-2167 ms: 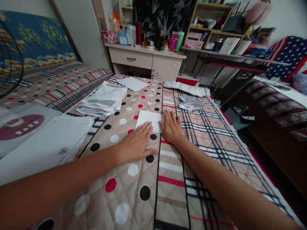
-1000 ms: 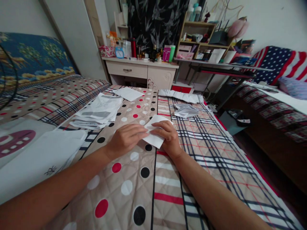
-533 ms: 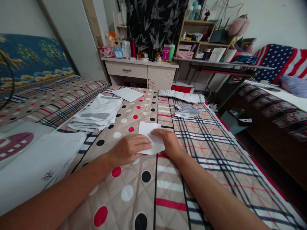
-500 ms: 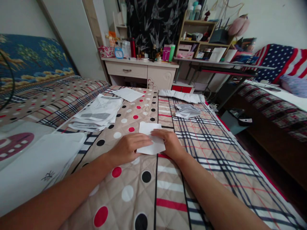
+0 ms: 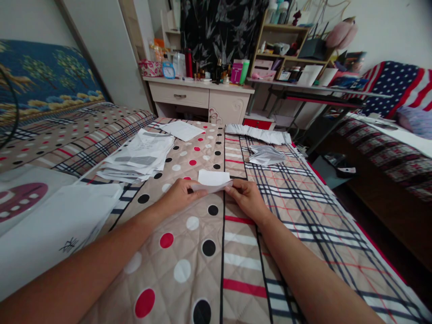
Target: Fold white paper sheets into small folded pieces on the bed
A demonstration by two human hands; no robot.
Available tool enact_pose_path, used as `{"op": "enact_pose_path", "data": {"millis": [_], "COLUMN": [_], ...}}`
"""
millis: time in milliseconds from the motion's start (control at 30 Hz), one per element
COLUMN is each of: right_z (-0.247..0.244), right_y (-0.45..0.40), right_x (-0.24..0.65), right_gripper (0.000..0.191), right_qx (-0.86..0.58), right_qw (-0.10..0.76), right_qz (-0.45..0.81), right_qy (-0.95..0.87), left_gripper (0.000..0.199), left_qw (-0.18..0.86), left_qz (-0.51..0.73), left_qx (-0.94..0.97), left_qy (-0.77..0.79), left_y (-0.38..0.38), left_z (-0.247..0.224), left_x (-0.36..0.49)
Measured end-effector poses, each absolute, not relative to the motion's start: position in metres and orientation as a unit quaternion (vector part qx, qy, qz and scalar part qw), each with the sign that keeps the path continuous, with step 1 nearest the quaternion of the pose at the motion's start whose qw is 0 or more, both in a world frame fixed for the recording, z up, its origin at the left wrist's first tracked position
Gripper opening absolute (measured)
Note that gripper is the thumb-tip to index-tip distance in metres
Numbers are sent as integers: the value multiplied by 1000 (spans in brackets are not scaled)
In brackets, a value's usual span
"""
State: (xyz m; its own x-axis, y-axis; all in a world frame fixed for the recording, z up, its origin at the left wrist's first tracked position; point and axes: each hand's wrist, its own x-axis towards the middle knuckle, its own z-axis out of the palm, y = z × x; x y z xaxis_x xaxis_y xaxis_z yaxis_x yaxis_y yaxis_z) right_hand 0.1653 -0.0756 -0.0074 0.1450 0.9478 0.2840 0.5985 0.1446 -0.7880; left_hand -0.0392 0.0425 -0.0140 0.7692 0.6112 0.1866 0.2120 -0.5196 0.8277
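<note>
Between my hands is a small white sheet of paper [image 5: 213,178], its near part bent up and its far part lying toward the bedspread [image 5: 189,288]. My left hand [image 5: 182,192] pinches the left end of the raised edge, thumb on the near side. At the right end, my right hand [image 5: 245,196] grips the same edge between thumb and fingers. Beyond my right hand lies a little pile of folded papers [image 5: 266,155], and behind it a long row of folded white papers [image 5: 258,134].
To the left sits a stack of printed papers [image 5: 140,155], with a single white sheet [image 5: 182,130] beyond it. Larger white sheets [image 5: 60,225] lie at the near left by a plastic bag [image 5: 23,193]. A cluttered dresser [image 5: 199,94] stands past the bed's far end.
Both hands have gone from resting flat on the paper to pinching its near edge. That edge is now lifted and bent away from me. The view has shifted slightly.
</note>
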Motion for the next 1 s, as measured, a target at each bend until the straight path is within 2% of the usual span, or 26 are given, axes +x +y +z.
{"op": "enact_pose_path", "data": {"millis": [100,200,400,600,800,1000], "right_z": [-9,-9,-6,-5,0,-3], "right_y": [-74,-71,-61,-55,-42,-36], "right_x": [166,165,157,148,146,146], "right_gripper": [28,36,29,24,25,24], "right_qx": [-615,-669,-766,-817,-865,-840], "right_qw": [423,387,331,275,297,420], "right_qz": [188,140,52,-1,57,75], "right_qy": [-638,-619,-548,-507,-401,-335], "left_gripper": [27,28,40,28,22,17], "left_qw": [423,395,220,102,165,225], "left_qz": [230,257,279,266,287,313], "left_qx": [834,819,836,866,853,828], "left_qy": [268,326,419,412,403,407], "left_y": [44,44,43,41,57,72], "left_z": [-14,-13,-9,-14,-21,-23], "left_x": [-37,-33,-19,-16,-13,-2]}}
